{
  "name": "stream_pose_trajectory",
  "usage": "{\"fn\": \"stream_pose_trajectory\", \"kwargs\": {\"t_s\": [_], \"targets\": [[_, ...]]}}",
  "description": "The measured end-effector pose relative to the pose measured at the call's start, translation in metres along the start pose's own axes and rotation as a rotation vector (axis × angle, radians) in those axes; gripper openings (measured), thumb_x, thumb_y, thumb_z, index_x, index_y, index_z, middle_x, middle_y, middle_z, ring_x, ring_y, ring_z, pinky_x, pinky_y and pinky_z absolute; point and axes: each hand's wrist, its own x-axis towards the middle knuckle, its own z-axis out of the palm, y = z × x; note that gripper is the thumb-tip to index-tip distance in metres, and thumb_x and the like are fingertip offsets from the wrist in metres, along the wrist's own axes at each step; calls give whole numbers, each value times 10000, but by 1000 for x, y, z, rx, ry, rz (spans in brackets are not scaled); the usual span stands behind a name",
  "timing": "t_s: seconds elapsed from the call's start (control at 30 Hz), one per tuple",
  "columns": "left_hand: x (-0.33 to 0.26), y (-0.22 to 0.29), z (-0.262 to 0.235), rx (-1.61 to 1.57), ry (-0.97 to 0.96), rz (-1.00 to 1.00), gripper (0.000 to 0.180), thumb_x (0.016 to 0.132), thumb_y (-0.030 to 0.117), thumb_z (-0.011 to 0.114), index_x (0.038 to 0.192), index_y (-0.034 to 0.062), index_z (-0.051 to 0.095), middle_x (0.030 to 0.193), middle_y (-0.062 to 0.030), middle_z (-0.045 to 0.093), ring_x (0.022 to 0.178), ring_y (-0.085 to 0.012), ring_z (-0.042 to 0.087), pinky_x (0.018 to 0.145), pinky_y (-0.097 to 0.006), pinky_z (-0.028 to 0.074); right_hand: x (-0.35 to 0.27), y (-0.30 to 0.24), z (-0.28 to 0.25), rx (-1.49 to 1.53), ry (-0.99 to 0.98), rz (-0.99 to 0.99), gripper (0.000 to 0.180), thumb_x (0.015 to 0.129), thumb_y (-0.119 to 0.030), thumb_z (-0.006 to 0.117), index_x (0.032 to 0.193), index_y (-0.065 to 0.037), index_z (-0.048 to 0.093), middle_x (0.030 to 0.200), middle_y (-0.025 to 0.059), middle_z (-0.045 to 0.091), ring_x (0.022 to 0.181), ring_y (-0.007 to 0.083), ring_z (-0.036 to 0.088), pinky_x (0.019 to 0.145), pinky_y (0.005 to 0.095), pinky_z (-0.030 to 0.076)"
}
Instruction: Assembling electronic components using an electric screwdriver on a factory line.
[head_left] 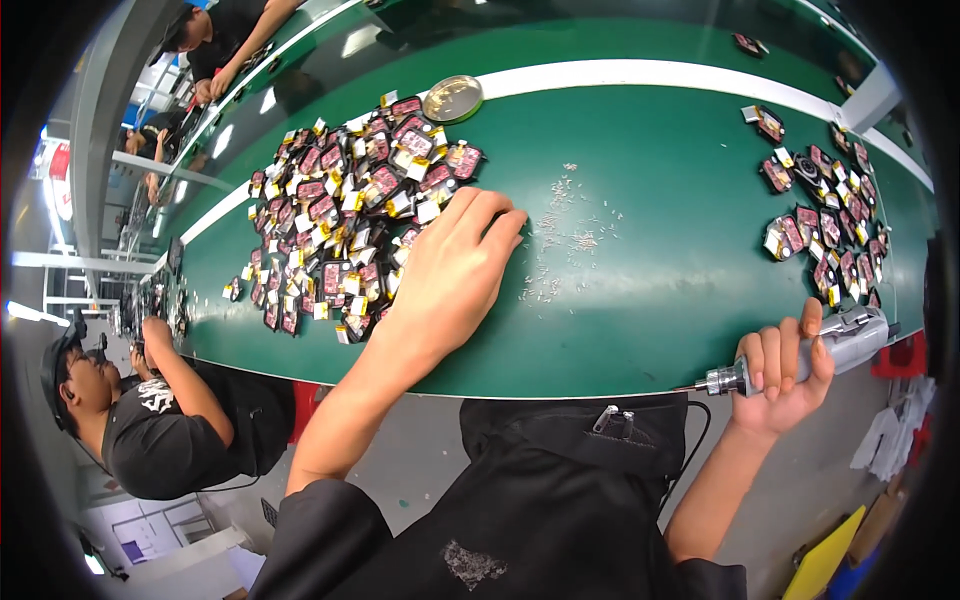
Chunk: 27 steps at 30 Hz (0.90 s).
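My left hand point(462, 262) reaches over the green work surface point(640, 330), between a large pile of small black electronic units point(330, 210) and a scatter of tiny screws point(570, 235). Its fingers are bent and closed downward at the pile's right edge. Whatever lies under the fingertips is hidden. Over at the front right, my right hand point(785, 370) grips a grey electric screwdriver point(850, 340). The tool's bit points left along the table's near edge. Many units in the pile show reddish boards with white and yellow tabs.
A round shallow dish point(453, 99) stands behind the pile. A smaller group of similar units point(825, 215) lies at the far right. A white strip point(640, 72) runs along the back. Another person point(150, 410) works at the left, with more people beyond.
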Motion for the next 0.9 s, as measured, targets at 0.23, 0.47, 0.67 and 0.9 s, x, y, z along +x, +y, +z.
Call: {"fn": "stream_pose_trajectory", "kwargs": {"t_s": [0.23,0.47,0.67,0.9], "targets": [[14,1,4,206,-97,213,183,704,-31,619,885,-14,606,877,-87,558,806,-245,571,662,-354,499,-3,-1,-1,33,4,-24,137,917,-155,443,996,-45,463,507,-16,357,399,98,359,471,280,374],[18,-5,9,29,-12,171,152,749,-39,666,873,-3,585,838,-97,577,756,-262,595,656,-338,499,-7,-4,-2,50,-3,-27,126,924,-161,433,975,-49,458,504,-20,350,399,97,353,470,281,372],[4,42,3,-527,167,-137,136,762,-93,656,880,-27,662,844,-115,661,713,-197,647,645,-281,508,-4,-1,0,21,13,-33,130,919,-166,431,958,-48,468,502,-21,350,410,96,362,483,283,371],[-7,83,15,-1202,104,-344,97,861,-79,592,930,-83,660,925,-152,647,747,-163,627,660,-259,546,-6,4,6,-5,44,-18,161,914,-171,422,969,-52,516,478,-22,353,410,98,362,489,279,371]]}}
